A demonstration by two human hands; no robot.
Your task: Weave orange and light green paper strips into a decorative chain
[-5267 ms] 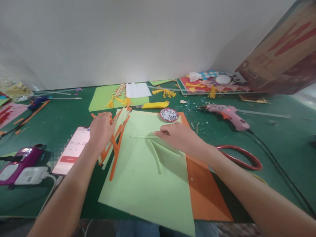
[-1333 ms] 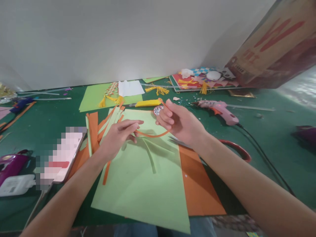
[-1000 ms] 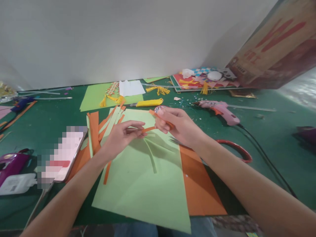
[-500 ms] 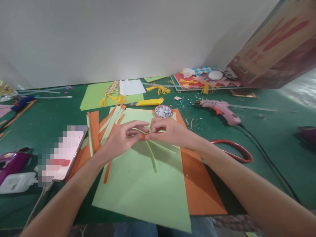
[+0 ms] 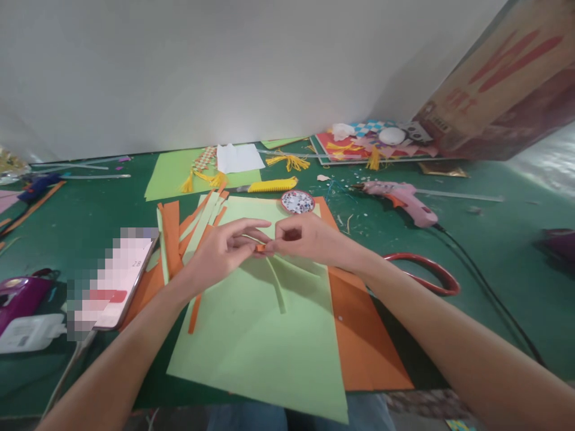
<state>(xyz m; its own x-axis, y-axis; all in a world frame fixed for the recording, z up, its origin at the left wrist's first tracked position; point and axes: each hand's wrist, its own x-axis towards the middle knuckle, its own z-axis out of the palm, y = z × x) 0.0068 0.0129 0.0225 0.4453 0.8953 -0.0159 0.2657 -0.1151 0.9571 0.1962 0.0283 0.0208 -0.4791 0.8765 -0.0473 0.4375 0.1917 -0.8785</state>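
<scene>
Over a light green sheet (image 5: 265, 353), my left hand (image 5: 222, 248) and my right hand (image 5: 300, 236) meet, fingertips almost touching. Between them is a small orange paper strip (image 5: 260, 248), pinched by both hands; most of it is hidden by fingers. Narrow pale green paper strips (image 5: 277, 287) trail from beneath the hands toward me and to the right. Whether they are joined to the orange strip I cannot tell. Left of my hands lies a bundle of orange and green strips (image 5: 202, 221). An orange sheet (image 5: 363, 335) sticks out from under the green one.
Behind my hands are a round dish of small beads (image 5: 297, 202) and a yellow cutter (image 5: 273, 185). A pink glue gun (image 5: 402, 200) and red-handled scissors (image 5: 442, 281) lie right. A phone (image 5: 119, 275) with a cable is left. Yellow tassels (image 5: 287, 161) lie at the back.
My right fingertips have shifted slightly at the orange strip, whose visible part looks shorter. My left hand has barely moved.
</scene>
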